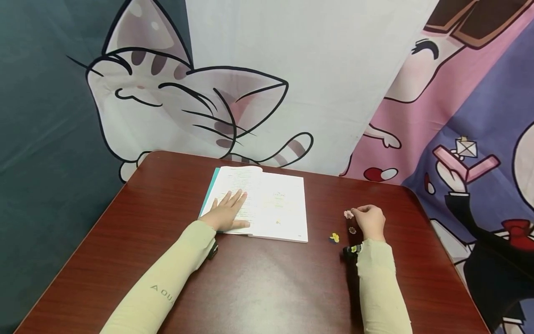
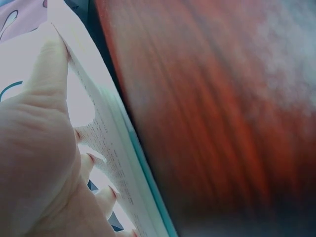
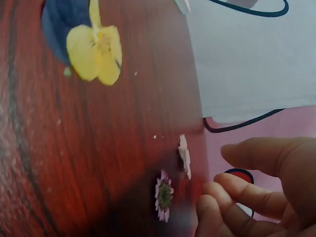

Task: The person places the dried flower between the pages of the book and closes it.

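Observation:
My left hand [image 1: 227, 214] lies spread on the left page of an open book [image 1: 283, 204], fingers straight; the left wrist view shows the thumb [image 2: 47, 74] along the pages. At the right, my right hand [image 1: 370, 221] hovers beside a pale pink flower [image 1: 348, 214]. In the right wrist view its thumb and loosely bent fingers stand apart, with nothing seen between them, and the pale flower [image 3: 184, 155] is just off the fingertips. Closer to me lie a small purple flower [image 3: 164, 196] and a yellow flower [image 3: 101, 54] with a dark blue part.
The brown wooden table [image 1: 267, 283] carries the book and flowers. Behind it hangs a cloth backdrop [image 1: 325, 83] with cartoon figures. Dark wrist devices are strapped at both sleeves, the right one [image 1: 350, 252] close to the yellow flower.

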Motion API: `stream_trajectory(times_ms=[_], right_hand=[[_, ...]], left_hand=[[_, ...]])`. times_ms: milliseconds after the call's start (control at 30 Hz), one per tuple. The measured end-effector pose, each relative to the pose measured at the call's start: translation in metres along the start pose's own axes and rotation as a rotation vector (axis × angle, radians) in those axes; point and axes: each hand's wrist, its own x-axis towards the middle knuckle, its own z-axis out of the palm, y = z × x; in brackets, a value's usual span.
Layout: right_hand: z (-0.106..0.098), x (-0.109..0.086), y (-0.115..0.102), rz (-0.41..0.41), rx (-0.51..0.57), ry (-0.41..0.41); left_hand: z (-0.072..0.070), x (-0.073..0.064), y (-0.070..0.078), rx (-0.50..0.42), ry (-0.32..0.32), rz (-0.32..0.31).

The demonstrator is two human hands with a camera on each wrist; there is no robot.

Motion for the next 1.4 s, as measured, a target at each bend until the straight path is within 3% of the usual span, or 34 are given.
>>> stream_trajectory(times_ms=[533,833,1400], right_hand=[[0.0021,0.0088,0.0057,0.036,-0.118,-0.128],[0.0015,0.0089,0.0062,0.037,-0.094,-0.173],[0.0019,0.0032,0.0040,0.052,0.023,-0.142]], left_hand=[[-0.0021,-0.0018,0.0029,-0.014,-0.003,0.006],[0.0003,0.0026,-0.0003,0.000,-0.011,0.010],[0.0051,0.0045,-0.0047,-0.024,0.014,0.024]])
